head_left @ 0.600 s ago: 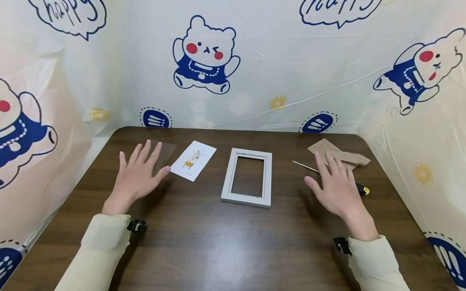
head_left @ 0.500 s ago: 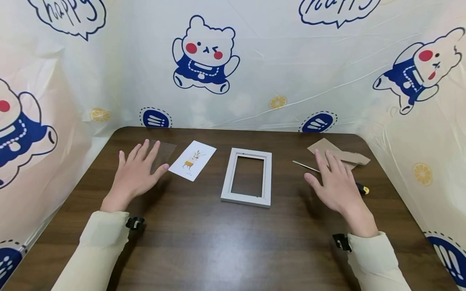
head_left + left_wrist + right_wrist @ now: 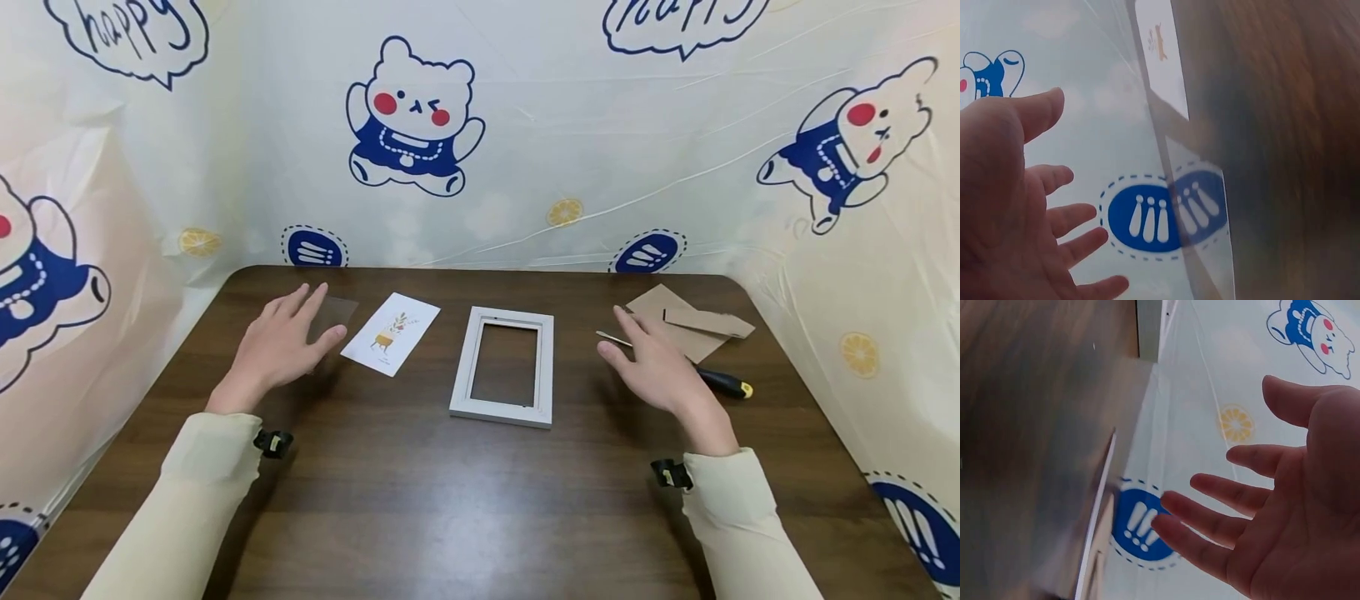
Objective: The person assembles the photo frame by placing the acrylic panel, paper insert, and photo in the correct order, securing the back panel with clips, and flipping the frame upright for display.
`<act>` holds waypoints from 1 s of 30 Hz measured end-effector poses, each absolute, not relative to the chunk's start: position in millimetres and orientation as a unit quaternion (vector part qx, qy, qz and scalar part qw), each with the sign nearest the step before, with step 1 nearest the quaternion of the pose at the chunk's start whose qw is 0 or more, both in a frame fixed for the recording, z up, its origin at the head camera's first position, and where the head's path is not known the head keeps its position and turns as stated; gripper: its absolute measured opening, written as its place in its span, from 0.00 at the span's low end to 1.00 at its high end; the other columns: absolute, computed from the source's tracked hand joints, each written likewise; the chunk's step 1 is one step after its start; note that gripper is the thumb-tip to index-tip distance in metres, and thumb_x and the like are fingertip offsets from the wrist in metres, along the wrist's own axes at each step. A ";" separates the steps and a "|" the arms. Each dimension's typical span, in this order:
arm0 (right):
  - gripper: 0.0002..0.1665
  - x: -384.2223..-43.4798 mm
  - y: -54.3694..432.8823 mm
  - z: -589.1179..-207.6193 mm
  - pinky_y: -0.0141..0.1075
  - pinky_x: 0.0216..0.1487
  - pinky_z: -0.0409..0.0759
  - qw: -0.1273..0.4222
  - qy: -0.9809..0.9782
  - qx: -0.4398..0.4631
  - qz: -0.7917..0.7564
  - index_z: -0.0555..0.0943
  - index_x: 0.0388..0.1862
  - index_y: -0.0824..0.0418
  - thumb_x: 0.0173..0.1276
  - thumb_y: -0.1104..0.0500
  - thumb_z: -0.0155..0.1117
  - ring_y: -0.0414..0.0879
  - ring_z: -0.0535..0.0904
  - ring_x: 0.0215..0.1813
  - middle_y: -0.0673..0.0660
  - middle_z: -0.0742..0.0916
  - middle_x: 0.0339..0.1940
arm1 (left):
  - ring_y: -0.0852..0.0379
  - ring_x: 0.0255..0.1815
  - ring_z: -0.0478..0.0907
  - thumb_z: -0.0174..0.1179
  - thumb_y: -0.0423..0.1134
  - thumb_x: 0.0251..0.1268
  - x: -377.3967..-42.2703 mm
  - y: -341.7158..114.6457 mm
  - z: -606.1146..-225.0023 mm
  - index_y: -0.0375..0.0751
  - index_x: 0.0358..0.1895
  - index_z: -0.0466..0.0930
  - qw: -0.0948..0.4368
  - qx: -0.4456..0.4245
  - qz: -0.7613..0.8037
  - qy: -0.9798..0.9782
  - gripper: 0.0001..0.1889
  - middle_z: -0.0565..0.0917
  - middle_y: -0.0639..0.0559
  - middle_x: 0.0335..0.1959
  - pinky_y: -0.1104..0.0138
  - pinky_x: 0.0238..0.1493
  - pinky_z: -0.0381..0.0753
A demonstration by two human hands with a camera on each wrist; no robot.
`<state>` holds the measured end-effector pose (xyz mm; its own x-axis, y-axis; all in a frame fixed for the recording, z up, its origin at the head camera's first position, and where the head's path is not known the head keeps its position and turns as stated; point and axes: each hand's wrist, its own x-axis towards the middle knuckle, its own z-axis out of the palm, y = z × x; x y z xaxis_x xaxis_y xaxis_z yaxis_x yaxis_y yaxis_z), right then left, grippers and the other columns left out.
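My left hand (image 3: 273, 350), fingers spread, hovers over the left of the table beside a clear plastic sheet (image 3: 335, 313), holding nothing. Right of that sheet lies a white card (image 3: 390, 335) with a printed plant-pot drawing. A white picture frame (image 3: 462, 367) lies at the centre, its opening showing bare wood. On the right, my right hand (image 3: 663, 367) is held with fingers extended above a screwdriver (image 3: 722, 383), hiding the middle of it. Behind is a brown backing board (image 3: 660, 302) with a stand flap (image 3: 708, 322). The right wrist view shows the palm (image 3: 1316, 506) with nothing in it.
The dark wooden table (image 3: 450, 517) has rounded far corners. A printed curtain (image 3: 525, 167) with bears and orange slices hangs behind and along both sides. Black wrist cameras (image 3: 273, 443) sit at both sleeves.
My right hand has moved left, uncovering the screwdriver handle and more of the backing board. The left hand has tilted and shifted slightly forward. The head view has shifted a little.
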<state>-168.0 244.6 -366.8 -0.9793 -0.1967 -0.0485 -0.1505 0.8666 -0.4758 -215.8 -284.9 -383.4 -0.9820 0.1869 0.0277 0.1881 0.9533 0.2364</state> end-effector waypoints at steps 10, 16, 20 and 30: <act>0.44 -187.1 222.2 -384.4 0.65 0.74 0.67 0.065 0.949 -0.083 -0.298 0.54 0.87 0.66 0.86 0.43 0.51 0.69 0.68 0.76 0.75 0.71 0.76 | 0.26 0.79 0.54 0.55 0.57 0.82 -230.2 -233.5 -383.7 0.37 0.85 0.56 0.003 -0.114 -0.249 -0.962 0.40 0.59 0.30 0.82 0.31 0.75 0.57; 0.44 -195.4 211.7 -388.1 0.64 0.75 0.66 0.073 0.944 -0.085 -0.310 0.55 0.86 0.68 0.85 0.43 0.52 0.68 0.68 0.77 0.75 0.71 0.77 | 0.27 0.80 0.54 0.55 0.55 0.82 -235.9 -201.4 -385.3 0.38 0.85 0.58 -0.018 -0.130 -0.291 -0.948 0.38 0.61 0.31 0.81 0.33 0.76 0.56; 0.44 -199.0 207.3 -392.1 0.63 0.74 0.67 0.075 0.942 -0.079 -0.318 0.56 0.86 0.68 0.85 0.43 0.53 0.68 0.69 0.76 0.74 0.73 0.74 | 0.30 0.80 0.57 0.55 0.55 0.82 -238.9 -185.1 -389.8 0.39 0.85 0.58 -0.031 -0.133 -0.307 -0.942 0.38 0.61 0.32 0.80 0.35 0.75 0.61; 0.42 -202.4 198.5 -400.8 0.47 0.48 0.86 0.130 0.923 -0.070 -0.355 0.55 0.86 0.67 0.86 0.46 0.53 0.48 0.88 0.37 0.68 0.85 0.59 | 0.42 0.51 0.86 0.56 0.51 0.80 -236.7 -155.6 -404.8 0.36 0.84 0.59 -0.071 -0.146 -0.355 -0.921 0.37 0.75 0.32 0.69 0.49 0.58 0.81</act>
<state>-202.4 198.5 -400.8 -0.9564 -0.2211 -0.1908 -0.0362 0.7381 -0.6737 -236.7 -155.6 -404.8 -0.9474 0.3188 -0.0272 0.2183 0.7060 0.6737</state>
